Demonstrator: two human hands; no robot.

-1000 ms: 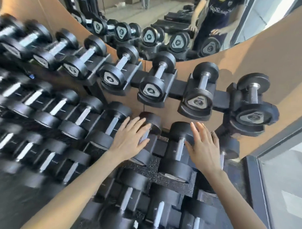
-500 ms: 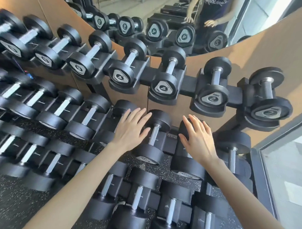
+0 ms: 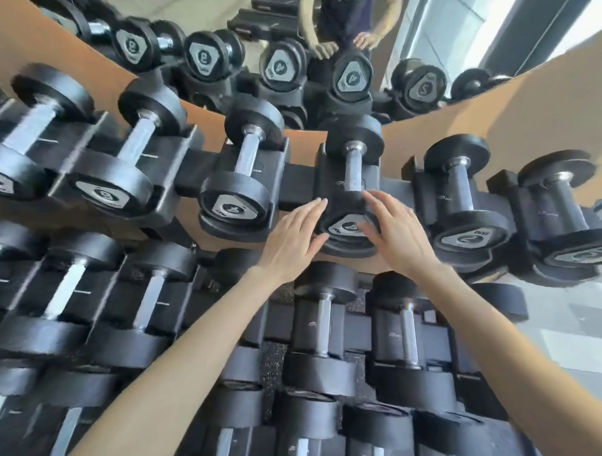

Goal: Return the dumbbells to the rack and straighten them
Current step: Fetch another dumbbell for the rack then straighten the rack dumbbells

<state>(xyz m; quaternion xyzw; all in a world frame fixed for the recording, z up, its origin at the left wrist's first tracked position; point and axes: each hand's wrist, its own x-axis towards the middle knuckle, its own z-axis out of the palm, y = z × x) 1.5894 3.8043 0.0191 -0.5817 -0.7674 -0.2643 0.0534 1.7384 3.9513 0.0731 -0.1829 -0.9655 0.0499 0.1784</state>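
**Head view: three-tier dumbbell rack [image 3: 296, 185] against a brown wall panel [image 3: 542, 110].** The landmark is the central dumbbell [image 3: 353, 168] of the top tier. It lies in its black cradle [image 3: 330, 184], steel handle pointing away from the viewer. Its near head, with a grey end plate, faces the camera.

**Surroundings.**
- Directly left of the central dumbbell, a neighbouring dumbbell [image 3: 241, 184] sits in its own cradle, apart from it.
- Directly right sits a dumbbell marked 2 [image 3: 464, 206], likewise apart. The row runs on with more dumbbells farther out on both sides.
- Behind the central dumbbell, above the panel, a mirror [image 3: 211, 6] repeats the row and shows a person's arms and dark shirt.
- Below the central dumbbell, a middle-tier dumbbell [image 3: 323, 331] lies beside a second one [image 3: 406, 337].
- Both forearms cross over this tier and hide part of it.
- Speckled rubber flooring [image 3: 274, 360] shows between the lower cradles.

**Hands.**
- The left hand [image 3: 292, 239] is at the left side of the central dumbbell's near head. Its fingers are straight and together, and the fingertips and thumb touch the rim.
- The right hand [image 3: 400, 233] lies against the right side of the same head. Its fingers reach toward the handle, and the thumb lies across the end plate, covering part of it.
- Both hands are flat and unclenched, flanking the head from either side.
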